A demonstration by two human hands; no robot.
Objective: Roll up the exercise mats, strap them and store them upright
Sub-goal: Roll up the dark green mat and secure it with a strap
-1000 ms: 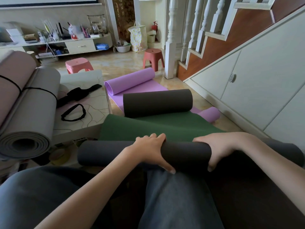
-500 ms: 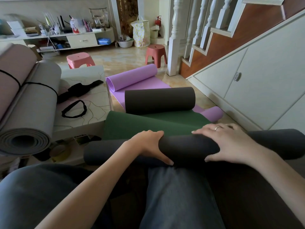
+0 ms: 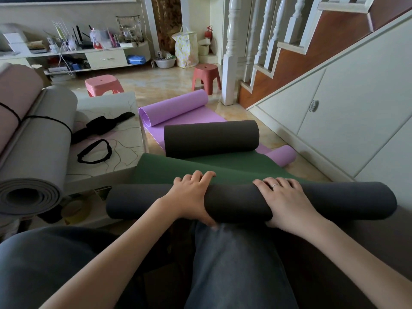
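From the head view I see the dark grey rolled mat (image 3: 245, 202) lying across my lap at lower centre of the frame, its green inner face (image 3: 178, 170) stretching up toward a second dark roll (image 3: 211, 138) on the purple mat (image 3: 176, 108). My left hand (image 3: 191, 195) curls round the roll, fingers bunched over its top and thumb beneath, while my right hand (image 3: 283, 201) wraps it too, fingers slightly spread. At left of the frame, two strapped mats (image 3: 38, 148) rest on a white table (image 3: 124, 157) beside loose black straps (image 3: 95, 151).
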